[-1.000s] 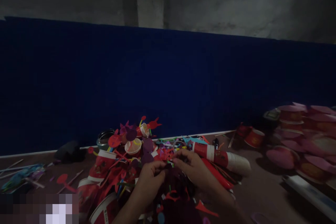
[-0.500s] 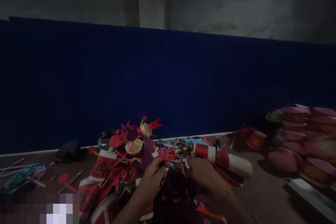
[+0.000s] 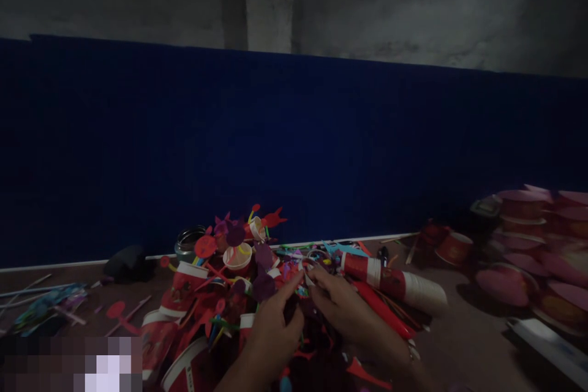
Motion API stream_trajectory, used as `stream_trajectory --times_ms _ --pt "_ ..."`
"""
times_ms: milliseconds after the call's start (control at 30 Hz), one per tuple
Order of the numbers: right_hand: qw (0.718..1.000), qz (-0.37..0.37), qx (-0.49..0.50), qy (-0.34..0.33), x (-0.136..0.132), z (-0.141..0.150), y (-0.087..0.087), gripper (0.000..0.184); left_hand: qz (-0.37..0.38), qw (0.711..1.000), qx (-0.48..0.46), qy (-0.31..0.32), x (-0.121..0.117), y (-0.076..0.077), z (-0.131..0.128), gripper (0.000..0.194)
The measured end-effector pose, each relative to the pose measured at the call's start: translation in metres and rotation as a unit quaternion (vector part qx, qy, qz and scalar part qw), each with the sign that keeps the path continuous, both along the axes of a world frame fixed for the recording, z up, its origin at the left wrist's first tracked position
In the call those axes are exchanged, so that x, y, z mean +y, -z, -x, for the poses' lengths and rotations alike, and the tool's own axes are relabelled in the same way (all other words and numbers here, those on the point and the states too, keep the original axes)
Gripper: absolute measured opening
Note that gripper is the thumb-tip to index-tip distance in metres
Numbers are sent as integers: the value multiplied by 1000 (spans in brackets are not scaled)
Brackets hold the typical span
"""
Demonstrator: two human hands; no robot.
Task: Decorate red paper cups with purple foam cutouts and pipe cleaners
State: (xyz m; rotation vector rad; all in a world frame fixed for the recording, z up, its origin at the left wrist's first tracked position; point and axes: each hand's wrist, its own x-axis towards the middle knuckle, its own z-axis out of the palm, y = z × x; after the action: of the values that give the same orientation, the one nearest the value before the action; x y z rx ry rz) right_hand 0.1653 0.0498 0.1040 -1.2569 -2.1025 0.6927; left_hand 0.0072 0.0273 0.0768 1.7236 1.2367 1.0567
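My left hand [image 3: 275,326] and my right hand [image 3: 342,306] meet over a heap of red paper cups [image 3: 184,294] stuck with coloured straws and paper cut-outs. The fingers of my right hand curl by the pale handle loops of a pair of scissors [image 3: 314,258] and seem to grip them. My left forefinger and thumb reach up toward the same spot, pinched on a small dark scrap that the dim light hides. A sleeve of stacked red and white cups [image 3: 395,285] lies on its side just right of my right hand.
A dark blue panel [image 3: 294,147] stands behind the brown table [image 3: 459,343]. A glass jar [image 3: 186,244] and a dark lump [image 3: 124,263] sit at the back left. Pink-lidded red cups [image 3: 528,245] pile up at the right, and loose straws [image 3: 41,300] lie at the left.
Both hands have shifted slightly right and up the heap. My left fingers have stretched out from a curled grip, and the scissors' handles now show at my right fingertips.
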Motion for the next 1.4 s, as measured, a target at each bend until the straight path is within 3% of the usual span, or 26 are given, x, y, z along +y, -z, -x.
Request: stream_trajectory --times_ms 100,267,433,667,933,1000,1100,1200,1267,1300,1367,1400 --pt "1000 -4 -4 -7 -1 1 -1 20 -13 1000 -6 -8 0 -3 0 47" --pt "999 -11 -27 -33 -2 3 -3 20 -2 997 -60 -58 4 -4 0 19" --pt "999 -7 -32 -38 -8 5 -10 20 -3 994 -84 -75 2 -1 1 39" --pt "999 -25 -18 -37 -11 9 -15 25 -52 994 -23 -97 0 -1 2 15" --pt "998 -56 23 -8 -8 13 -3 31 -72 993 -35 -88 -1 -1 3 13" --pt "997 -36 74 -11 -10 15 -1 32 -69 993 -52 -84 -3 -2 2 14" --pt "978 67 197 -24 -14 21 1 32 -85 990 -80 -78 -8 -4 1 13" --pt "958 145 247 15 -13 25 3 33 -78 979 -156 -102 -11 -11 0 12" --pt "969 118 209 54 -7 23 5 33 -33 959 -247 -135 -10 -17 1 18" --pt "983 85 146 70 -4 20 5 32 -3 945 -292 -146 -9 -19 2 22" --pt "995 15 -38 93 5 11 7 27 48 921 -359 -144 -3 -21 4 29" --pt "980 2 -169 107 8 5 9 27 70 912 -382 -133 0 -20 5 32"
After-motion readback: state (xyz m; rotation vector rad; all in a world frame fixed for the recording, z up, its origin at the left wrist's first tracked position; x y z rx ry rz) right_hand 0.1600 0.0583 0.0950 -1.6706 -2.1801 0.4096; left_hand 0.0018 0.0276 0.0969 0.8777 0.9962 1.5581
